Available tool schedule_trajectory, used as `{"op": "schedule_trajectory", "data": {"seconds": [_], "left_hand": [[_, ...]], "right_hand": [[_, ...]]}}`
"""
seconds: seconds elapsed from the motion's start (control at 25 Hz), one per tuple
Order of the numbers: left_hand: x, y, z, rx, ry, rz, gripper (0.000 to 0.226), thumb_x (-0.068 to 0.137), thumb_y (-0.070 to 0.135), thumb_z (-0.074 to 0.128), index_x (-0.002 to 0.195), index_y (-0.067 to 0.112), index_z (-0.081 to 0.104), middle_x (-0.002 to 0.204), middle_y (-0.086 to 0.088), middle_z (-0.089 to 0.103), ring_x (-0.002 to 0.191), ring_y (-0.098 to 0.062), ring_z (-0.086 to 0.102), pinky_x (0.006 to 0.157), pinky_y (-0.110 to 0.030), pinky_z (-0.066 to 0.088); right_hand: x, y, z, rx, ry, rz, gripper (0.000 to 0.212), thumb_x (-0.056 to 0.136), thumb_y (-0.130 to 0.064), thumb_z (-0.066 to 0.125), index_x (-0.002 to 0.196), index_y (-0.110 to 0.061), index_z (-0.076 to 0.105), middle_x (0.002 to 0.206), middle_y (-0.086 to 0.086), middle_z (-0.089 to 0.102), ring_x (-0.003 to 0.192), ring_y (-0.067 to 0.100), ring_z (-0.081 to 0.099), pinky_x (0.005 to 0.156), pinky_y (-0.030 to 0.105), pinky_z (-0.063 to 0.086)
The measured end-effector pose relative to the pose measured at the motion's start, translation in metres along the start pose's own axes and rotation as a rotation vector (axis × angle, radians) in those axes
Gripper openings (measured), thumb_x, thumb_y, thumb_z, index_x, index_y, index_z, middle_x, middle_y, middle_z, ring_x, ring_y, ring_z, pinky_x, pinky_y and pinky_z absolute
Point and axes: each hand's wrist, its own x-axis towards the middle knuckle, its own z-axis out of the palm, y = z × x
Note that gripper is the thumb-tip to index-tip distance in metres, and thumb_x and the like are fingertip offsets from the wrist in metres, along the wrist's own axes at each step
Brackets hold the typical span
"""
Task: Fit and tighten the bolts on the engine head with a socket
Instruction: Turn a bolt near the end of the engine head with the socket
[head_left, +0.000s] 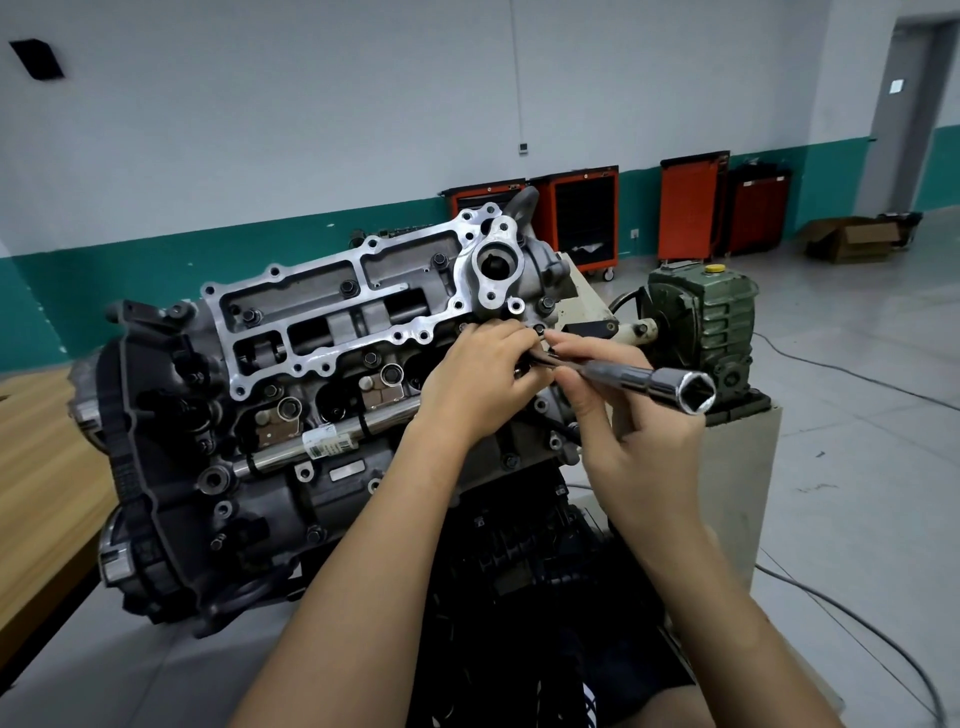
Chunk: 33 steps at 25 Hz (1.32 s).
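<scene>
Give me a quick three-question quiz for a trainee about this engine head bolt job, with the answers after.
1. True or false: the open hex end of the chrome socket tool is seated on a bolt of the engine head.
2. Which hand grips that tool? A left, B right, C neither.
3. Fill in: the green gearbox beside the engine has a ____ cap.
Key: 1 false, the open end points away from the engine. 2 B, the right hand. 3 yellow.
</scene>
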Motion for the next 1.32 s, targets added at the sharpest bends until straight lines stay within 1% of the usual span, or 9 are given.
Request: {"op": "schedule_trajectory", "data": {"seconds": [0.08,0.2,0.44,0.56,0.76,0.92,1.08,1.24,1.32], "left_hand": [[-0.0007,0.0001,0.0003,0.003,0.005,-0.006,0.026,0.084,0.029,0.048,0.098,0.014,0.063,0.102,0.003,0.063,0.098,-0.018,0.053,0.086,-0.029,0.034],[-0.0003,0.0006,-0.0001,0.009,0.002,-0.009,0.025,0.085,0.03,0.046,0.094,0.013,0.062,0.097,0.001,0.062,0.095,-0.02,0.053,0.082,-0.028,0.033],[0.0002,-0.0003,0.0015,0.004,0.003,-0.023,0.022,0.088,0.029,0.053,0.099,0.014,0.064,0.102,0.004,0.063,0.099,-0.017,0.053,0.086,-0.027,0.032],[0.0006,0.0003,0.0009,0.004,0.001,-0.031,0.021,0.088,0.029,0.052,0.096,0.013,0.063,0.1,0.003,0.063,0.097,-0.017,0.053,0.084,-0.027,0.033],[-0.0008,0.0008,0.0004,0.011,-0.004,-0.014,0.018,0.086,0.029,0.05,0.091,0.014,0.06,0.098,0.002,0.062,0.097,-0.019,0.053,0.082,-0.026,0.03],[-0.0003,0.0026,-0.0011,0.009,-0.01,-0.032,0.038,0.081,0.037,0.04,0.1,0.015,0.065,0.103,0.004,0.064,0.1,-0.017,0.053,0.088,-0.029,0.034],[0.0003,0.0019,-0.0025,-0.01,-0.012,-0.031,0.039,0.081,0.039,0.038,0.097,0.014,0.063,0.1,0.003,0.063,0.097,-0.018,0.054,0.086,-0.029,0.035],[0.0007,0.0008,-0.0009,0.008,-0.021,-0.033,0.034,0.085,0.036,0.044,0.102,0.015,0.064,0.106,0.003,0.063,0.102,-0.018,0.053,0.09,-0.03,0.035],[0.0005,0.0,-0.0002,0.009,-0.015,-0.033,0.029,0.087,0.033,0.048,0.102,0.015,0.064,0.104,0.003,0.063,0.101,-0.018,0.053,0.09,-0.028,0.034]], "right_hand": [[0.0017,0.0007,0.0005,-0.049,-0.001,-0.058,0.016,0.088,-0.003,0.062,0.1,0.004,0.07,0.101,0.005,0.07,0.089,0.013,0.068,0.077,0.032,0.056],[0.0058,0.0018,-0.0019,-0.011,0.079,0.021,0.018,0.084,-0.011,0.072,0.096,0.002,0.073,0.093,-0.001,0.072,0.075,0.008,0.067,0.067,0.026,0.055],[0.0017,0.0026,-0.0032,-0.028,0.021,-0.004,0.018,0.09,-0.009,0.062,0.101,0.003,0.07,0.102,0.004,0.071,0.094,0.012,0.068,0.083,0.028,0.054],[0.0055,0.0025,-0.0037,-0.036,0.066,0.016,0.016,0.085,-0.01,0.069,0.097,0.001,0.073,0.089,0.002,0.072,0.073,0.004,0.065,0.069,0.018,0.052],[0.0025,0.0016,-0.0044,0.068,0.039,0.086,0.022,0.086,-0.016,0.07,0.1,0.001,0.07,0.097,0.002,0.071,0.092,0.012,0.068,0.079,0.039,0.056],[0.0022,0.0051,-0.0025,-0.013,-0.034,-0.011,0.018,0.091,-0.008,0.06,0.104,0.001,0.07,0.104,0.003,0.071,0.094,0.014,0.068,0.08,0.038,0.056],[0.0063,0.0076,-0.0001,0.032,0.059,0.053,0.018,0.085,-0.016,0.072,0.096,-0.001,0.073,0.093,0.002,0.072,0.086,0.013,0.069,0.075,0.041,0.056],[0.0007,0.0072,0.0012,0.021,-0.03,0.009,0.019,0.094,-0.011,0.058,0.107,-0.001,0.068,0.107,0.002,0.069,0.1,0.012,0.066,0.085,0.036,0.055],[0.0021,0.0081,-0.0005,0.0,-0.029,-0.017,0.018,0.092,-0.007,0.059,0.104,0.001,0.07,0.106,0.003,0.07,0.096,0.014,0.068,0.082,0.036,0.055]]}}
